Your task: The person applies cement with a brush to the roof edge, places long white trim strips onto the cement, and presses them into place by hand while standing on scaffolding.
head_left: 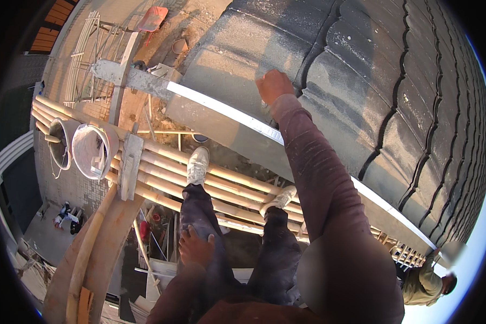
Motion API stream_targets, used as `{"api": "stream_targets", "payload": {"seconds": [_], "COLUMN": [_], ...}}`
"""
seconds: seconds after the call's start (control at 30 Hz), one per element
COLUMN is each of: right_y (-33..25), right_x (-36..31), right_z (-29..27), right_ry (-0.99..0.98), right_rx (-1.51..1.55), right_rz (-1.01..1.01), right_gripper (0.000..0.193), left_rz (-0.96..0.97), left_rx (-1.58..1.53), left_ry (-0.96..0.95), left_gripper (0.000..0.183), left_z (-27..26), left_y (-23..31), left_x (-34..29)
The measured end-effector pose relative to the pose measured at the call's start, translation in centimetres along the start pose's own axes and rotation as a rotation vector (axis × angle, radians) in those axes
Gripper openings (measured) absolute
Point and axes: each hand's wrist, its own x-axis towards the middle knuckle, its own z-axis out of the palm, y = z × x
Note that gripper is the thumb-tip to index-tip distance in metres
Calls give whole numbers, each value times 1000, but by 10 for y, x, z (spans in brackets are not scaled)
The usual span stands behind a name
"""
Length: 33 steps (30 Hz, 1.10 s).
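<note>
A person's right arm, in a dusty maroon sleeve, reaches up the frame to a grey tiled roof point(356, 70), which fills the upper right. The right hand point(275, 87), at upper centre, is at the roof's smooth lower part, just above the white strip point(221, 108) slanting along its edge; its fingers look curled under, but whether they are clamped on something cannot be told. The left hand point(196, 248), lower centre, rests on the thigh of dark trousers point(200, 210), fingers slightly apart. Two pale, dusty shoes point(198, 164) stand on bamboo poles point(162, 171) running across the middle. At centre left, two buckets point(112, 139) sit side by side near a short board point(131, 167) lying across the poles. A red wheelbarrow point(153, 19) is at upper left; another person point(422, 283) is at lower right.
</note>
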Motion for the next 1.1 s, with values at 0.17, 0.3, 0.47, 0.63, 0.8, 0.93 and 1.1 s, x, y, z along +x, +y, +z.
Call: {"api": "stream_targets", "payload": {"seconds": [0.17,0.3,0.47,0.63,0.8,0.93,1.1], "right_y": [-73,-93,-107,-156,-138,-120,-116], "right_x": [59,81,109,124,106,98,86], "right_z": [60,72,74,100,96,95,85], "right_ry": [144,-15,272,153,290,-129,265], "right_rx": [224,749,65,517,578,806,852], "right_rz": [-102,9,-295,40,-18,-12,-201], "right_gripper": [36,39,38,38,38,29,24], "left_rz": [19,46,25,15,26,42,53], "left_rx": [-85,-154,-186,-237,-255,-259,-270], "left_ry": [12,32,31,5,11,6,-10], "left_gripper": [84,85,84,85,86,86,85], "left_z": [6,9,9,5,4,5,-1], "left_y": [-8,-14,-15,-18,-21,-21,-20], "left_x": [7,10,9,11,12,13,15]}}
